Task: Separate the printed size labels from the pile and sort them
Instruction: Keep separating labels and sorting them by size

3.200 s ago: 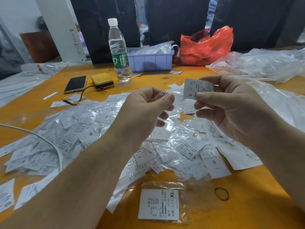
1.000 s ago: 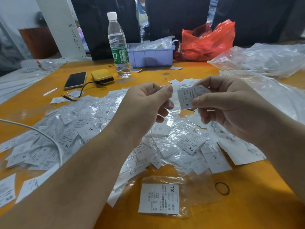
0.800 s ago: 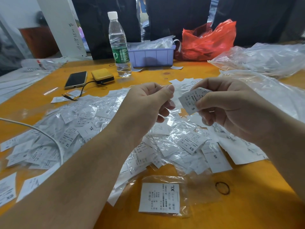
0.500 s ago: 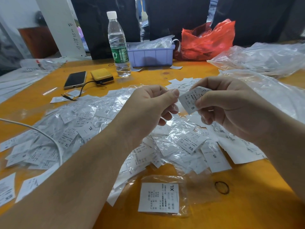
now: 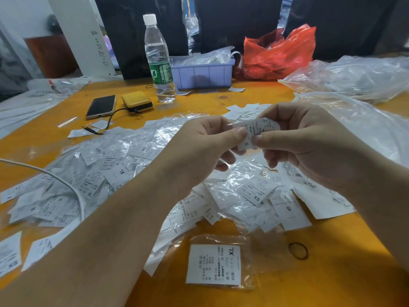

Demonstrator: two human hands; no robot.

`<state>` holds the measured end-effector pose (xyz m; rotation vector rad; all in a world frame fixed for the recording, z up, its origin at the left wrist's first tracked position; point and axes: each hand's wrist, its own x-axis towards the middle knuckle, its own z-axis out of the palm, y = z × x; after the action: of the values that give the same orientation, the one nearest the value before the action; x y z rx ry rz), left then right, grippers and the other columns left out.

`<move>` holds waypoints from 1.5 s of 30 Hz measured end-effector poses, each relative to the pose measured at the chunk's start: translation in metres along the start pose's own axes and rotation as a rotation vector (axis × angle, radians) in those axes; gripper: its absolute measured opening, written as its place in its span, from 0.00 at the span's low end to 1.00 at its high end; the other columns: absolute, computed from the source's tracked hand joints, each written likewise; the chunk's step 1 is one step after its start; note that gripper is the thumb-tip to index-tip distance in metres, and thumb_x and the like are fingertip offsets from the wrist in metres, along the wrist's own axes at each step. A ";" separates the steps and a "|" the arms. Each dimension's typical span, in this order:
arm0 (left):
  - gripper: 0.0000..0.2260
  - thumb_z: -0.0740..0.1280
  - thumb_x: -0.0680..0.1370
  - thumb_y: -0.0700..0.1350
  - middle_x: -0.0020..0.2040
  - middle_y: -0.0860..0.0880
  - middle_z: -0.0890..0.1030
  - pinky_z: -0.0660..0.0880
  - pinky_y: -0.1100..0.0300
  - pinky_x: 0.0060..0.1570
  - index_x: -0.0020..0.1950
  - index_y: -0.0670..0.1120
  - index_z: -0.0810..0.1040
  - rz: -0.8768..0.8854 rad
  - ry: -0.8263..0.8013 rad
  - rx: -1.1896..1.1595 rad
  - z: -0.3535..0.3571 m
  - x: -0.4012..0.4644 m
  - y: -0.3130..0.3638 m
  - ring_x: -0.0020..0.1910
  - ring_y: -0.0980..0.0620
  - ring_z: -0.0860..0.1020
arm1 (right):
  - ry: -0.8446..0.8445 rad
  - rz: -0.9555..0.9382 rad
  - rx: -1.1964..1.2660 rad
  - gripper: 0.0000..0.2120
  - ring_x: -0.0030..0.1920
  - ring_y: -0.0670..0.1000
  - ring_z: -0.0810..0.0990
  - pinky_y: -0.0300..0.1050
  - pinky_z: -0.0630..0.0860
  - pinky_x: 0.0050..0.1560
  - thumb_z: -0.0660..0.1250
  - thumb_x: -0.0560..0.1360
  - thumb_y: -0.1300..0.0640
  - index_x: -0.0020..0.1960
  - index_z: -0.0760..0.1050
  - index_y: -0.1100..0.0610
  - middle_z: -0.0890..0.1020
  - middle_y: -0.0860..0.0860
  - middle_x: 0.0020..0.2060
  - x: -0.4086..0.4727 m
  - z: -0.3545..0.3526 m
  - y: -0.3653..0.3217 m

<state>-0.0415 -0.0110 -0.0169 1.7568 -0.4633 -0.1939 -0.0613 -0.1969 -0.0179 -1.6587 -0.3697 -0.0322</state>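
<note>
Across the orange bench [image 5: 332,284], the wide pile of white printed labels in clear sleeves [image 5: 132,173] could swallow a dropped piece. At frame centre, the left hand [image 5: 205,147] and right hand [image 5: 309,147] both pinch one small white "S" label [image 5: 254,131], thumbs nearly meeting; loose pinches risk slipping.

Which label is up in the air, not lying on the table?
The S label, pinched between the left hand and right hand. All others lie on the table.
</note>
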 end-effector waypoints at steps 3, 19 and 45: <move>0.05 0.68 0.78 0.44 0.33 0.52 0.83 0.79 0.62 0.36 0.45 0.45 0.80 0.001 -0.005 -0.012 0.000 0.000 0.000 0.32 0.56 0.79 | 0.019 0.003 -0.018 0.10 0.32 0.50 0.78 0.42 0.77 0.31 0.74 0.62 0.57 0.42 0.80 0.59 0.81 0.55 0.36 0.001 -0.001 -0.001; 0.06 0.69 0.77 0.47 0.34 0.52 0.83 0.79 0.63 0.38 0.43 0.46 0.81 -0.015 0.046 -0.030 0.000 -0.001 0.002 0.34 0.57 0.80 | 0.010 0.010 -0.065 0.04 0.29 0.48 0.74 0.39 0.73 0.28 0.70 0.71 0.62 0.43 0.84 0.60 0.80 0.54 0.31 0.000 -0.007 -0.003; 0.24 0.71 0.73 0.51 0.62 0.50 0.74 0.71 0.50 0.56 0.67 0.55 0.70 -0.150 0.449 1.078 -0.040 0.007 -0.011 0.60 0.46 0.72 | -0.451 0.047 -0.937 0.28 0.62 0.36 0.61 0.37 0.69 0.56 0.73 0.63 0.31 0.62 0.71 0.32 0.65 0.31 0.55 -0.010 0.024 0.016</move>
<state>-0.0182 0.0237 -0.0168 2.7909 -0.0755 0.4288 -0.0711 -0.1764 -0.0383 -2.6094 -0.7262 0.2419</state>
